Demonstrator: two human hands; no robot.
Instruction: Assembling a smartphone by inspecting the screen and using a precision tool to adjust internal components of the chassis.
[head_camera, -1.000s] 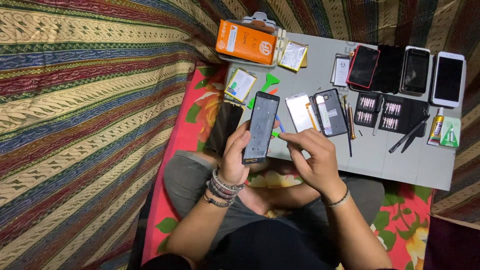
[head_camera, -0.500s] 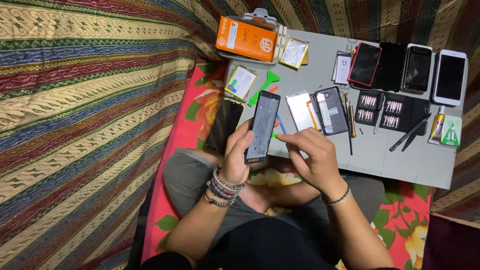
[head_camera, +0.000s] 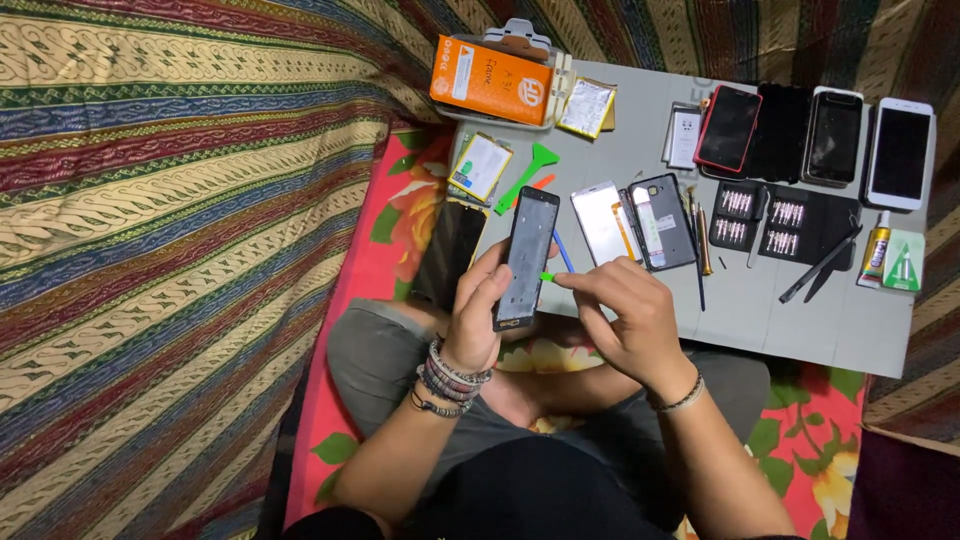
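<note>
Two hands meet at mid-frame over a person's crossed legs. The left hand (head_camera: 478, 320), with beaded bands at its wrist, is closed around a dark phone (head_camera: 526, 258), holding it upright with the thumb on its left edge. The right hand (head_camera: 625, 318) pinches a small green pick (head_camera: 547, 277) between thumb and forefinger, its tip touching the phone's right edge about halfway down. Just behind the phone a blue tool (head_camera: 563, 251) pokes out. A grey board (head_camera: 800, 320) fills the upper right of the frame; on it lie a green pry tool (head_camera: 527, 174), an orange box (head_camera: 492, 80) at the top, a white phone part (head_camera: 602, 222) beside an opened dark phone back (head_camera: 660, 207), and a bit set (head_camera: 785, 220). Four more phones (head_camera: 830, 135) line the board's top right edge, with a glue tube (head_camera: 877, 250) below the white one. A black screen panel (head_camera: 450, 254) lies just left of the held phone, and striped cloth (head_camera: 170, 230) covers the left half of the frame.
</note>
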